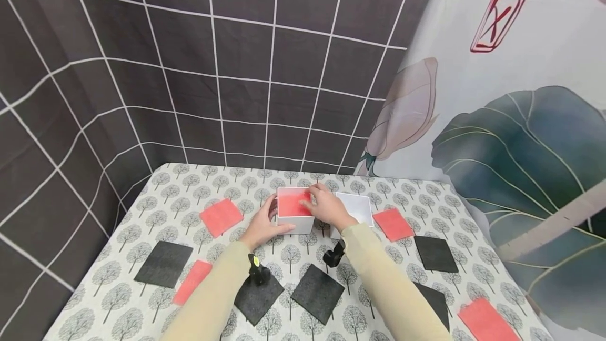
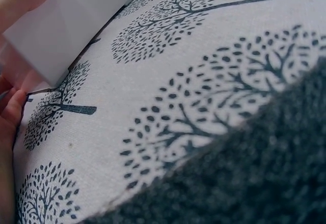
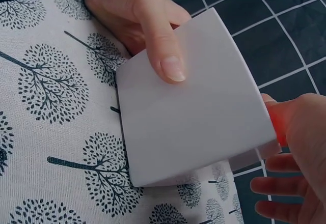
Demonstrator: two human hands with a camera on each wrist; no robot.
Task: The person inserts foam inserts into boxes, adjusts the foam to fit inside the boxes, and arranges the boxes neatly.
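In the head view my left hand [image 1: 263,225] grips the left side of a white box [image 1: 295,226], its thumb along the front. The box has red material [image 1: 288,202] inside. My right hand [image 1: 331,208] is at the right rim, thumb over the opening. The right wrist view shows the left hand [image 3: 155,30] with its thumb on the box's flat face [image 3: 204,107]; the right hand [image 3: 308,137] has its thumb at the rim and its other fingers extended. The left wrist view catches part of the left hand [image 2: 9,117] at the box [image 2: 66,30].
A second white box [image 1: 356,207] stands just to the right. Red squares [image 1: 221,218] and black squares [image 1: 163,264] lie around on the tree-patterned cloth [image 1: 290,257], some under the forearms. A dark gridded curtain [image 1: 241,99] hangs behind.
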